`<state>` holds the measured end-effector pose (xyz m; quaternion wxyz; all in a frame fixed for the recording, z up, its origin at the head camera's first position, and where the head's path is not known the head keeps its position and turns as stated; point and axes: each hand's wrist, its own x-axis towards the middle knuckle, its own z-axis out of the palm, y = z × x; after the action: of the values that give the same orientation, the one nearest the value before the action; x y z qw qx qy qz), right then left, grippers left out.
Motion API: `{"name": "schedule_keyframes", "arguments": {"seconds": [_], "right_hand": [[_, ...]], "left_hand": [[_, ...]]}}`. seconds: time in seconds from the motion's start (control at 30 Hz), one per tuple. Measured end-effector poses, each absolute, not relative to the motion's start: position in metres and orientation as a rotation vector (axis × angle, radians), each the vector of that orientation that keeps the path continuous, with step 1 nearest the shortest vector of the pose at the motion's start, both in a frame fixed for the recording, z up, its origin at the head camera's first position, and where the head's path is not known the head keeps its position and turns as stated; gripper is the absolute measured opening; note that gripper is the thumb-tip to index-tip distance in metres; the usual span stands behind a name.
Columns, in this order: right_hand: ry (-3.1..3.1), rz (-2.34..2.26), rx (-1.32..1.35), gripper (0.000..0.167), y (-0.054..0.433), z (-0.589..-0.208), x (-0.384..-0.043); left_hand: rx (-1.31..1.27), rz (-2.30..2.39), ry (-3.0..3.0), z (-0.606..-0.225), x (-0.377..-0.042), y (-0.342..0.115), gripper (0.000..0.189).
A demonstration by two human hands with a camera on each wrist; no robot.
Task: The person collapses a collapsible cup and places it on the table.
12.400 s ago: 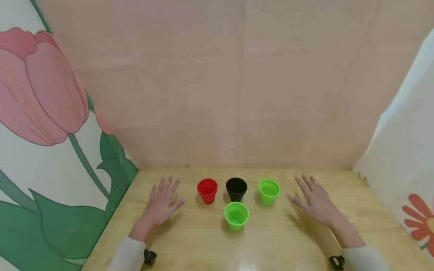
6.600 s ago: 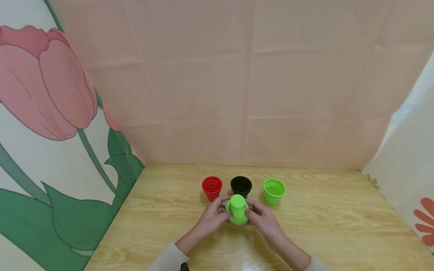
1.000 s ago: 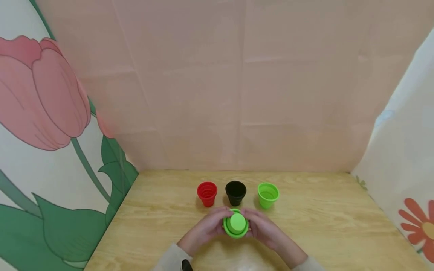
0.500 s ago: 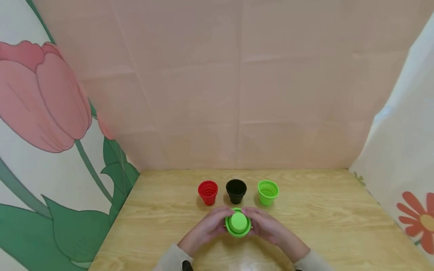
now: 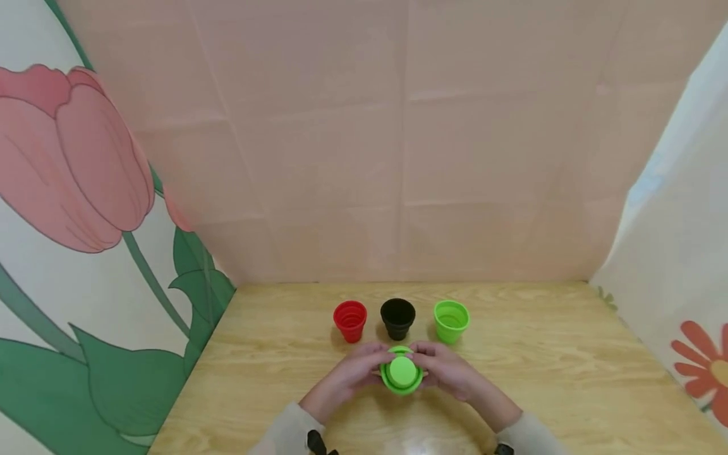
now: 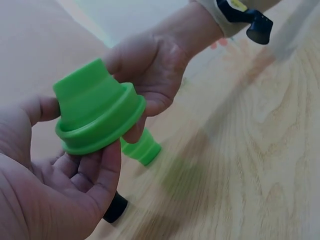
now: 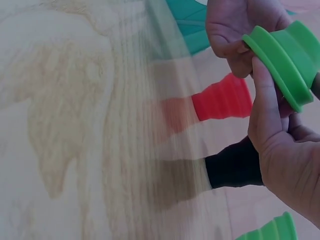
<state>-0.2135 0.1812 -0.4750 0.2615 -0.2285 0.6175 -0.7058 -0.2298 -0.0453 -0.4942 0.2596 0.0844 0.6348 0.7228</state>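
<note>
A green collapsible cup (image 5: 402, 371) is held between both hands above the table, its base toward the head camera. In the left wrist view the cup (image 6: 95, 110) is partly folded, its wide outer ring doubled back around the narrower body. My left hand (image 5: 355, 366) grips its left side, the thumb on the body and the fingers under the rim. On the other side my right hand (image 5: 446, 370) holds it likewise; in the right wrist view, fingers of that right hand (image 7: 295, 155) lie along the rim.
Behind the hands, a red cup (image 5: 349, 321), a black cup (image 5: 397, 319) and a second green cup (image 5: 452, 322) stand upright in a row on the wooden table (image 5: 273, 341). A beige cloth (image 5: 398, 158) hangs at the table's back edge.
Earlier the cup stood upright on the table with both hands open beside it. It was then lifted, turned base up and folded. Over the last second hands and cup have barely shifted.
</note>
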Motion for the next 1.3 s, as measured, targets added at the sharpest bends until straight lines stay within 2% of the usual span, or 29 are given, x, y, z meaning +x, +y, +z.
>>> {"name": "schedule_keyframes", "arguments": {"seconds": [0.1,0.17,0.53,1.03,1.3], "right_hand": [[1.789,-1.946,-0.526,0.016,0.178,-0.498,-0.223],[1.801,-1.946,-0.499,0.014,0.179,-0.499,-0.224],[1.973,-1.864,-0.397,0.028,0.179,-0.490,-0.221],[2.158,-1.853,-0.291,0.034,0.181,-0.485,-0.218],[2.179,-1.889,-0.205,0.040,0.180,-0.488,-0.217]], "left_hand": [[0.225,1.968,1.738,-0.495,-0.231,-0.043,0.031],[0.223,1.966,1.755,-0.494,-0.231,-0.042,0.031],[0.240,1.983,1.835,-0.496,-0.229,-0.038,0.034],[0.288,2.108,1.594,-0.506,-0.231,-0.035,0.038],[0.306,2.120,1.710,-0.505,-0.230,-0.031,0.036]]}}
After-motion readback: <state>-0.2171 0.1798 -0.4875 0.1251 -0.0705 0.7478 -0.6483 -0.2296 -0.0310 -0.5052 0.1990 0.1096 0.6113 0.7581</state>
